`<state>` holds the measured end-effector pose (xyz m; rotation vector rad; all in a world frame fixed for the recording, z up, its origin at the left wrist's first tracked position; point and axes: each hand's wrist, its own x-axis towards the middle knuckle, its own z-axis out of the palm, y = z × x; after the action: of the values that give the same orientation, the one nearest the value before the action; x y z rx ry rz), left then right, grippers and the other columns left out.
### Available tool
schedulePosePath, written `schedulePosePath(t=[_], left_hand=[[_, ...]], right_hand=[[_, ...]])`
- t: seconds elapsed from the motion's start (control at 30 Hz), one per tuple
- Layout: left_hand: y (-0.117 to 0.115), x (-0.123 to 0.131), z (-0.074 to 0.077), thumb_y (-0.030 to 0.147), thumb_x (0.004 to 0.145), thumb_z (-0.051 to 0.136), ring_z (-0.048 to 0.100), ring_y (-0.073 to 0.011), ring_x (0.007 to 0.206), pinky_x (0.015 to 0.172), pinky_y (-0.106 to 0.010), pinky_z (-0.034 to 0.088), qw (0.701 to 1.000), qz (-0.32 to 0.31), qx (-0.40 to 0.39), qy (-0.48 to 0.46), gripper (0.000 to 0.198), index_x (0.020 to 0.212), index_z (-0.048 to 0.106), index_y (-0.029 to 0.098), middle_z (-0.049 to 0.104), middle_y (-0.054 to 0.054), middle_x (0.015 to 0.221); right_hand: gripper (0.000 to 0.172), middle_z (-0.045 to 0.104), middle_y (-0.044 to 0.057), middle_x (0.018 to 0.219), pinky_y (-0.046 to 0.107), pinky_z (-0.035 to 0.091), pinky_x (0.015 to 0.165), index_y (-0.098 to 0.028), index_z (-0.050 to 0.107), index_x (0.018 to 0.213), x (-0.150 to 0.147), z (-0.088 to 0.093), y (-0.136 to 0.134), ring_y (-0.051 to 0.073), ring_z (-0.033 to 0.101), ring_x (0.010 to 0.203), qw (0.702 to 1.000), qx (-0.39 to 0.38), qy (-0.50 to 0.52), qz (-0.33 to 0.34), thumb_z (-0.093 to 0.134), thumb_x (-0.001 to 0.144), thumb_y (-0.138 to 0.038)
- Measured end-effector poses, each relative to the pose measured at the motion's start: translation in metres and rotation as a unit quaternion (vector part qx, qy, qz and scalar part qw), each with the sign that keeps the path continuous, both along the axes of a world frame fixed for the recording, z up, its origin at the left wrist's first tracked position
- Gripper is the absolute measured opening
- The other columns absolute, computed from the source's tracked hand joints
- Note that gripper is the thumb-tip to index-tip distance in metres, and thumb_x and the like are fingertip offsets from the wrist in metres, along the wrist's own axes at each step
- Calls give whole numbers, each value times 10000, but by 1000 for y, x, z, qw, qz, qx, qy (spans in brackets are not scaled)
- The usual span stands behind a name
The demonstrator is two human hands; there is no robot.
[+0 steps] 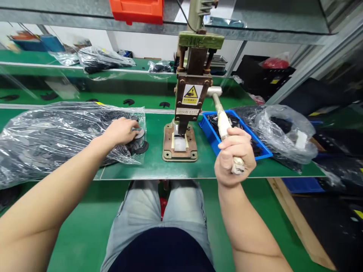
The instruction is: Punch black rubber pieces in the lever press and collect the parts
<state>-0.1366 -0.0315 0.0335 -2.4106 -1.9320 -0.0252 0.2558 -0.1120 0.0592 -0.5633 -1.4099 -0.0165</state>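
Observation:
My right hand is closed round the wrapped lever of a hand press. The lever slants up and away to the press's side. On the press base lies a pale block beneath the ram. My left hand is at the mouth of a clear plastic bag, its fingers curled on a dark, curved flat part. Several similar parts lie around the fingertips and inside the bag. The fingers partly hide the part.
A blue tray of small black pieces stands right of the press, beside another plastic bag. Loose curved parts lie on the green surface behind. A metal shelf with a red bin hangs overhead.

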Motion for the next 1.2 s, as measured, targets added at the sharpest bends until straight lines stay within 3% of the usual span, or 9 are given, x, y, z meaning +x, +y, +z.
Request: schedulePosePath(t=[0.1, 0.2, 0.33, 0.43, 0.6, 0.7, 0.8, 0.97, 1.2], left_hand=[[6, -16, -1, 472, 937, 616, 654, -376, 1246, 1034, -432, 484, 997, 26, -36, 58, 452, 1292, 747, 223, 792, -146, 1256], [15, -9, -11, 540, 921, 631, 649, -401, 1252, 1022, -452, 477, 993, 20, -63, 102, 534, 1332, 734, 215, 782, -185, 1237], [24, 5, -22, 480, 863, 711, 632, -421, 1277, 1039, -475, 456, 991, -4, -82, 101, 519, 1306, 751, 212, 765, -200, 1305], [27, 6, -23, 476, 869, 716, 637, -396, 1281, 1034, -451, 455, 990, -20, -90, 103, 467, 1281, 766, 263, 769, -158, 1321], [25, 1, -20, 496, 923, 651, 720, -316, 1139, 957, -373, 489, 989, -41, -104, 96, 375, 1220, 774, 303, 814, -89, 1160], [20, 1, -17, 465, 945, 616, 708, -336, 1186, 966, -394, 494, 993, -33, -67, 86, 428, 1296, 742, 255, 780, -132, 1263], [9, 9, -12, 467, 959, 594, 692, -351, 1197, 984, -421, 489, 996, -44, -31, 68, 374, 1192, 766, 230, 759, -155, 1253], [-22, 30, -8, 591, 912, 664, 706, -363, 1104, 937, -438, 486, 988, -101, -85, 82, 396, 1053, 761, 234, 789, -133, 1070], [-41, 43, -17, 428, 864, 728, 704, -362, 1139, 962, -433, 486, 981, -117, -141, 55, 362, 1162, 718, 222, 786, -150, 1166]], right_hand=[[267, 608, -16, 726, 601, 567, 1049, -274, 579, 756, -3, -2, 1, 251, 711, 913, 1000, 7, 20, 8, 693, 940, -431], [243, 616, -19, 735, 600, 563, 1048, -271, 583, 769, -4, -2, 2, 243, 700, 892, 999, 15, 28, 17, 706, 931, -403], [224, 634, -23, 749, 593, 568, 1048, -273, 580, 778, -1, -2, 2, 237, 703, 892, 1000, 14, 6, 13, 703, 930, -382], [221, 630, -25, 746, 595, 572, 1048, -276, 579, 783, 1, -2, 2, 239, 710, 901, 1000, 10, -3, 9, 701, 930, -388], [229, 624, -30, 734, 588, 572, 1045, -269, 575, 784, -3, -2, 4, 219, 691, 856, 999, 25, 19, 14, 712, 925, -388], [233, 629, -27, 736, 586, 570, 1041, -265, 578, 780, -4, -2, 5, 219, 691, 862, 999, 31, 23, 16, 715, 924, -387], [238, 633, -21, 743, 586, 569, 1047, -263, 576, 776, -3, -2, 5, 233, 709, 917, 999, 29, 19, 18, 715, 927, -383], [231, 642, -20, 755, 589, 571, 1054, -268, 581, 789, -2, -3, 3, 245, 713, 944, 1000, 18, 12, 13, 715, 928, -395], [224, 631, -10, 759, 609, 570, 1052, -266, 588, 795, -2, -3, 1, 261, 708, 969, 1000, 11, 14, 15, 709, 924, -404]])
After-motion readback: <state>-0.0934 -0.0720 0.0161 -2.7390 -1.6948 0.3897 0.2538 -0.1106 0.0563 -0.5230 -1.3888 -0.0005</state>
